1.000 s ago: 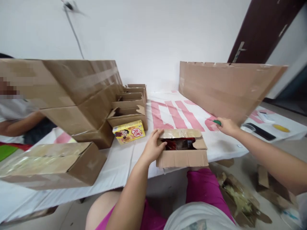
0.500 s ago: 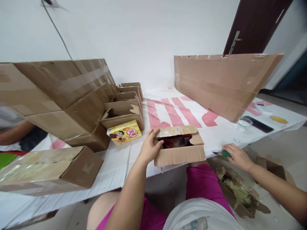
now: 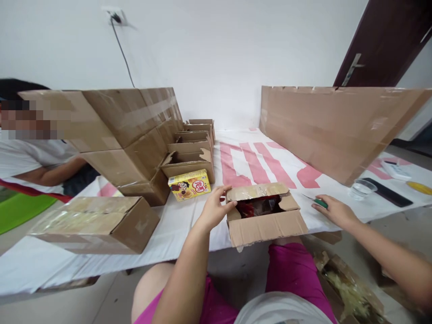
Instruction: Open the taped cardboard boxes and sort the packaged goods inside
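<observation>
A small cardboard box (image 3: 268,231) stands at the table's front edge with its top flaps parted and the front one folded outward. Dark and red packages (image 3: 258,207) show through the opening. My left hand (image 3: 216,207) grips the box's left end, its thumb near the opening. To the right of the box, my right hand (image 3: 334,211) is closed around the green handle of a small knife (image 3: 319,203). The thin blade points left towards the box, apart from it. A yellow snack box (image 3: 189,185) lies left of my left hand.
Open cardboard boxes (image 3: 189,159) line up behind the snack box, beside a stacked box wall (image 3: 135,130). A taped box (image 3: 97,225) sits front left. Right are a cardboard panel (image 3: 337,130), clear cup (image 3: 360,190) and black phone (image 3: 388,192). Another person (image 3: 43,153) sits far left.
My right hand has brought the knife up from the table's edge to over the tabletop. The box's front flap leans further outward. The camera's view has turned left.
</observation>
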